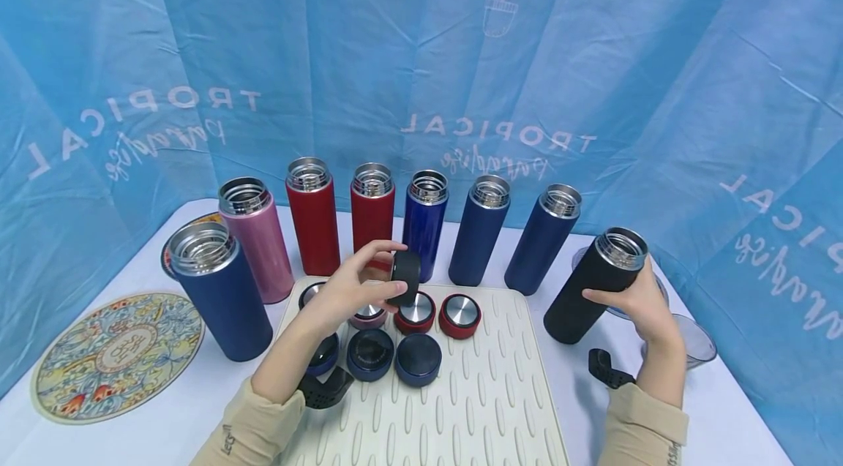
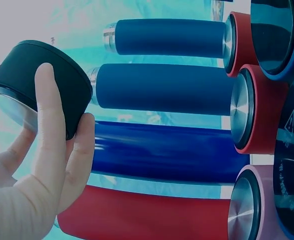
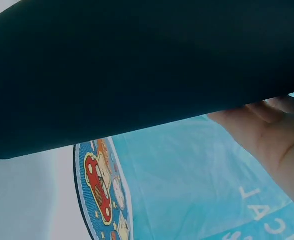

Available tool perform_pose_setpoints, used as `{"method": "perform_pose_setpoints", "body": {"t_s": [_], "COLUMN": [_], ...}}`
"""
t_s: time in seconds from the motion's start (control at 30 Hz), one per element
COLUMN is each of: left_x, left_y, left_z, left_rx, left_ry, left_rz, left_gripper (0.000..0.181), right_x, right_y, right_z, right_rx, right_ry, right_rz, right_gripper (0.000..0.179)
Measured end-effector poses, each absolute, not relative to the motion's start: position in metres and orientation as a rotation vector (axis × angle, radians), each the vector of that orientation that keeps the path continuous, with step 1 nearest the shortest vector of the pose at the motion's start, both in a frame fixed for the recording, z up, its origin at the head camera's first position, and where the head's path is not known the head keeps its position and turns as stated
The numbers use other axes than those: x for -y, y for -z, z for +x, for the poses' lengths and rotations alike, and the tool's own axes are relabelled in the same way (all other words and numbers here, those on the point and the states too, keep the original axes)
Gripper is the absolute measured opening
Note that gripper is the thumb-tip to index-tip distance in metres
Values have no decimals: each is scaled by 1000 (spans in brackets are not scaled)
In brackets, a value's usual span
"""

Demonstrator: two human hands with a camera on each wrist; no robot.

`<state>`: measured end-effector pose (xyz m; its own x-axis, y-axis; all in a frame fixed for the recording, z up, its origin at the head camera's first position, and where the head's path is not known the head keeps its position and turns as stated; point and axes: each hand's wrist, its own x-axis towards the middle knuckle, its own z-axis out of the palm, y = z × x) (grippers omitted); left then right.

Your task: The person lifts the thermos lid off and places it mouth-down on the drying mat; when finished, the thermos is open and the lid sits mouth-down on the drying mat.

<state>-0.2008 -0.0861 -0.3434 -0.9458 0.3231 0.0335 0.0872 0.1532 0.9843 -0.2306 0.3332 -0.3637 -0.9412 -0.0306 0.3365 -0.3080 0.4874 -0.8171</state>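
My left hand (image 1: 356, 287) pinches a black bottle lid (image 1: 405, 277) on its side above the ribbed mat; in the left wrist view the fingers (image 2: 49, 120) spread around its wall, and part of its silver face shows. At the right, my right hand (image 1: 632, 298) grips a black bottle (image 1: 579, 301) below its bare steel neck, thumb across the front. That bottle has no lid on. The right wrist view shows its dark body (image 3: 136, 70) filling the top, with fingers at its lower edge. Under the left hand lie red lids (image 1: 459, 316) and dark blue lids (image 1: 418, 359).
Lidless bottles stand in a curve behind the cream mat (image 1: 487, 393): a large blue one (image 1: 224, 305), a pink one (image 1: 263, 254), red ones (image 1: 312, 224) and several blue ones (image 1: 481, 239). A patterned round mat (image 1: 118, 356) lies at left. A clear-looking dish (image 1: 694, 342) is beside the right wrist.
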Motion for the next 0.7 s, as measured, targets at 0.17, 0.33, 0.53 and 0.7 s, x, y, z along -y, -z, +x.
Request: {"method": "perform_pose_setpoints", "body": {"t_s": [0.17, 0.33, 0.53, 0.7], "left_x": [84, 75, 45, 16], "left_y": [344, 346, 351, 359], "left_z": [-198, -194, -188, -180], "left_rx": [-2261, -2355, -2540, -2654], "left_ry": [-1864, -1788, -1575, -1279], "left_rz": [472, 584, 730, 838], "left_gripper": [56, 53, 52, 54], "right_x": [-334, -334, -326, -317], "right_y": [362, 354, 338, 327], "right_z": [-229, -223, -211, -204], "right_rx": [2510, 2452, 1932, 1593], "right_ry": [-1476, -1565, -1809, -1787], "right_rz": [217, 79, 120, 328], "right_gripper": [107, 106, 85, 70]}}
